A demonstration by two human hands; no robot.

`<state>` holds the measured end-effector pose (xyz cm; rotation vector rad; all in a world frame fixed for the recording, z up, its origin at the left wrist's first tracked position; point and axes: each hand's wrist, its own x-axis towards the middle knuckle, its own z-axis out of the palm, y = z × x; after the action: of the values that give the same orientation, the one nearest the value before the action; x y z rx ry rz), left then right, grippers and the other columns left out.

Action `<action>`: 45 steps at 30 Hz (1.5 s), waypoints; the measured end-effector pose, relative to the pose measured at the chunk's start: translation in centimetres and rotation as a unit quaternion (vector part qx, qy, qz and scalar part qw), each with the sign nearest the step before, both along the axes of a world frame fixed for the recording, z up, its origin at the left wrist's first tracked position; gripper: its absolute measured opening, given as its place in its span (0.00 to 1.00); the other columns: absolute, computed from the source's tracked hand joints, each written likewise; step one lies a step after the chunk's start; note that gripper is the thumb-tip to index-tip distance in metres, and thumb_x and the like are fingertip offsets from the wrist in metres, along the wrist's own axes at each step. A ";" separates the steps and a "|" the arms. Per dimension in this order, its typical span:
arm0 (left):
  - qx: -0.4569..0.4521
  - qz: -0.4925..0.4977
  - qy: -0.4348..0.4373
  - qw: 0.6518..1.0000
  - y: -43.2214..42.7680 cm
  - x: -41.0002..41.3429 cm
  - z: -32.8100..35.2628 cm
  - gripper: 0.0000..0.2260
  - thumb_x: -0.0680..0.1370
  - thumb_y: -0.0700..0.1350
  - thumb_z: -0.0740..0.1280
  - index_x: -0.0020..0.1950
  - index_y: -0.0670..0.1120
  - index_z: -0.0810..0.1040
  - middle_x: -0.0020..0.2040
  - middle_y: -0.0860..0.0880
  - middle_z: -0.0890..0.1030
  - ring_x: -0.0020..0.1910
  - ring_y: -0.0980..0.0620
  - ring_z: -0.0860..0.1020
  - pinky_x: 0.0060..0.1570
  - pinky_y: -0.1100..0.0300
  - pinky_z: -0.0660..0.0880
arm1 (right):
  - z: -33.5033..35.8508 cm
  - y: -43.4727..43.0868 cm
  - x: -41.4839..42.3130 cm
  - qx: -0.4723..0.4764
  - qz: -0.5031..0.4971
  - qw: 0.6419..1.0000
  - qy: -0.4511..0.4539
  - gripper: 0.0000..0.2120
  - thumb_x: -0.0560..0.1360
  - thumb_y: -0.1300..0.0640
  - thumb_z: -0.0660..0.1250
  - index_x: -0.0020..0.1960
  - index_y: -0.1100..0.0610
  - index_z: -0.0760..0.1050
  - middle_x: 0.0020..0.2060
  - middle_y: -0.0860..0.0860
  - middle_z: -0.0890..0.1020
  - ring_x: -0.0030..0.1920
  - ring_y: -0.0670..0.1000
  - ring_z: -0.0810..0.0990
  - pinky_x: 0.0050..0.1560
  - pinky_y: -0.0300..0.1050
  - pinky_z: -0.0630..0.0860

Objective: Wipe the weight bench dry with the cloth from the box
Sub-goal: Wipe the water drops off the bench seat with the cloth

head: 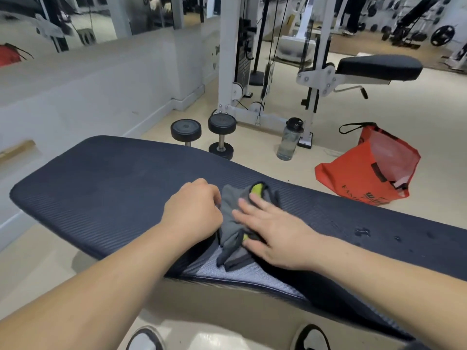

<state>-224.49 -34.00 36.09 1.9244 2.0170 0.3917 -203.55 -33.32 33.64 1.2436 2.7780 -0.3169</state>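
Cloth [231, 218] bunched on worktop [101, 185], left hand [192, 210] with its grip pinching the edge, right hand [273, 231] open and flat on top; best swept firmly right toward droplets [362, 232].

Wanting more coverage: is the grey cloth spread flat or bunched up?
Bunched up: the grey cloth lies in crumpled folds on the bench, the left hand gripping its edge, the right hand flat on it.

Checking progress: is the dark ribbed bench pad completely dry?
No, water droplets glisten on the bench pad, right of the crumpled grey-and-lime cloth.
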 end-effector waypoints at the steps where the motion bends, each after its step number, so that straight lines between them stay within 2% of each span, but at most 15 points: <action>1: -0.003 0.005 0.000 1.000 0.1 0.1 0.1 0.14 0.74 0.40 0.60 0.52 0.53 0.82 0.55 0.53 0.77 0.59 0.48 0.74 0.54 0.48 0.77 | -0.2 0.0 0.3 -0.004 0.022 1.000 0.013 0.35 0.77 0.35 0.49 0.82 0.46 0.58 0.83 0.47 0.56 0.84 0.51 0.48 0.83 0.48 0.49; 3: -0.007 0.012 -0.005 1.000 0.2 0.4 0.2 0.14 0.74 0.39 0.60 0.51 0.53 0.81 0.55 0.53 0.76 0.58 0.48 0.74 0.54 0.48 0.77 | -0.3 1.8 1.8 0.001 0.004 0.999 0.036 0.34 0.75 0.37 0.53 0.80 0.43 0.62 0.82 0.46 0.59 0.83 0.49 0.52 0.82 0.48 0.53; 6: -0.011 0.008 -0.011 1.000 0.0 0.8 0.4 0.15 0.74 0.39 0.60 0.53 0.53 0.81 0.55 0.54 0.75 0.58 0.49 0.74 0.54 0.47 0.78 | -0.7 5.4 5.4 0.010 -0.161 0.986 0.041 0.30 0.79 0.44 0.61 0.80 0.45 0.62 0.83 0.51 0.60 0.83 0.53 0.53 0.82 0.49 0.53; 9: -0.015 -0.002 -0.014 1.000 -0.2 1.0 0.2 0.15 0.74 0.39 0.59 0.53 0.53 0.81 0.55 0.55 0.75 0.58 0.50 0.74 0.55 0.47 0.78 | -0.9 6.7 7.9 0.009 -0.303 0.953 0.020 0.28 0.81 0.44 0.58 0.80 0.48 0.61 0.81 0.52 0.63 0.81 0.57 0.57 0.79 0.56 0.59; 11: -0.013 -0.011 -0.013 1.000 -0.3 1.3 0.0 0.15 0.75 0.39 0.59 0.53 0.53 0.81 0.56 0.56 0.75 0.58 0.50 0.74 0.54 0.46 0.78 | -0.8 5.9 7.1 0.022 -0.297 0.955 -0.010 0.27 0.82 0.45 0.57 0.79 0.50 0.60 0.80 0.53 0.64 0.79 0.59 0.58 0.78 0.57 0.61; 14: -0.006 -0.031 -0.005 0.999 -0.4 2.0 -0.1 0.14 0.76 0.39 0.59 0.53 0.52 0.80 0.57 0.55 0.75 0.59 0.49 0.73 0.54 0.47 0.78 | -0.5 2.9 4.2 0.018 -0.190 0.982 -0.016 0.29 0.83 0.46 0.57 0.82 0.51 0.56 0.83 0.52 0.57 0.83 0.58 0.51 0.82 0.52 0.52; 18: 0.033 -0.082 -0.004 0.996 -0.1 3.6 0.3 0.16 0.75 0.38 0.60 0.59 0.51 0.77 0.61 0.53 0.73 0.62 0.48 0.71 0.56 0.48 0.76 | 0.2 -0.2 4.7 -0.036 -0.045 0.997 0.041 0.29 0.82 0.46 0.62 0.81 0.42 0.59 0.83 0.41 0.55 0.83 0.45 0.45 0.81 0.43 0.51; 21: 0.026 -0.152 0.008 0.988 -0.8 5.7 0.8 0.19 0.76 0.39 0.60 0.66 0.49 0.75 0.71 0.53 0.69 0.68 0.49 0.69 0.59 0.49 0.75 | 1.0 -0.8 7.7 -0.020 -0.112 0.993 0.031 0.29 0.82 0.47 0.62 0.81 0.39 0.59 0.82 0.40 0.55 0.83 0.45 0.46 0.81 0.46 0.55; 26: -0.080 -0.248 0.018 0.965 -2.5 11.1 0.8 0.22 0.74 0.44 0.62 0.69 0.50 0.73 0.75 0.45 0.65 0.78 0.44 0.61 0.68 0.46 0.71 | 1.5 -4.3 9.1 -0.133 -0.128 0.983 0.025 0.34 0.81 0.49 0.63 0.83 0.45 0.53 0.84 0.45 0.47 0.82 0.50 0.36 0.82 0.47 0.40; 29: -0.184 -0.237 0.071 0.951 -2.5 13.8 1.1 0.37 0.74 0.50 0.62 0.82 0.47 0.55 0.82 0.36 0.48 0.82 0.37 0.45 0.76 0.41 0.61 | 4.7 -6.0 11.4 -0.123 -0.245 0.952 0.137 0.28 0.78 0.59 0.64 0.77 0.48 0.69 0.81 0.45 0.62 0.81 0.43 0.55 0.79 0.39 0.52; 31: -0.216 -0.215 0.100 0.947 -2.6 15.3 1.5 0.42 0.74 0.57 0.60 0.84 0.47 0.46 0.82 0.33 0.40 0.81 0.34 0.39 0.79 0.40 0.53 | 6.3 -6.9 14.3 -0.056 -0.357 0.917 0.171 0.23 0.78 0.59 0.63 0.72 0.49 0.76 0.75 0.45 0.74 0.72 0.42 0.71 0.70 0.34 0.62; 33: -0.206 -0.210 0.130 0.947 -3.0 16.6 1.1 0.45 0.73 0.64 0.58 0.84 0.46 0.43 0.81 0.32 0.37 0.80 0.32 0.37 0.79 0.39 0.46 | 6.2 -7.7 17.4 0.003 -0.432 0.886 0.170 0.20 0.79 0.58 0.61 0.69 0.51 0.78 0.69 0.47 0.80 0.66 0.46 0.77 0.63 0.35 0.66; 37: -0.065 -0.223 0.253 0.939 -3.1 18.0 -0.5 0.43 0.76 0.69 0.56 0.82 0.45 0.52 0.81 0.40 0.52 0.78 0.35 0.51 0.75 0.40 0.55 | 3.9 -7.2 21.8 0.023 -0.482 0.864 0.143 0.18 0.80 0.59 0.61 0.67 0.55 0.80 0.66 0.49 0.82 0.69 0.51 0.77 0.65 0.37 0.67; 40: -0.036 -0.209 0.241 0.947 -1.3 17.9 -1.0 0.33 0.80 0.64 0.56 0.81 0.50 0.57 0.75 0.44 0.60 0.72 0.39 0.59 0.69 0.45 0.63 | 3.0 -5.2 22.9 0.017 -0.442 0.891 0.105 0.19 0.79 0.59 0.60 0.68 0.54 0.79 0.67 0.50 0.81 0.70 0.53 0.76 0.70 0.46 0.71; 45: -0.036 -0.127 0.204 0.970 3.1 19.2 -2.2 0.29 0.80 0.66 0.53 0.79 0.58 0.60 0.76 0.48 0.61 0.73 0.41 0.59 0.66 0.41 0.63 | 2.6 -1.7 23.2 0.016 -0.386 0.919 0.074 0.19 0.78 0.60 0.59 0.64 0.53 0.81 0.63 0.50 0.81 0.66 0.55 0.76 0.64 0.55 0.77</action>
<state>-205.26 -30.89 33.93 2.3258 1.9388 -0.1530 -180.37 -34.97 36.20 2.3682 2.2517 -0.4191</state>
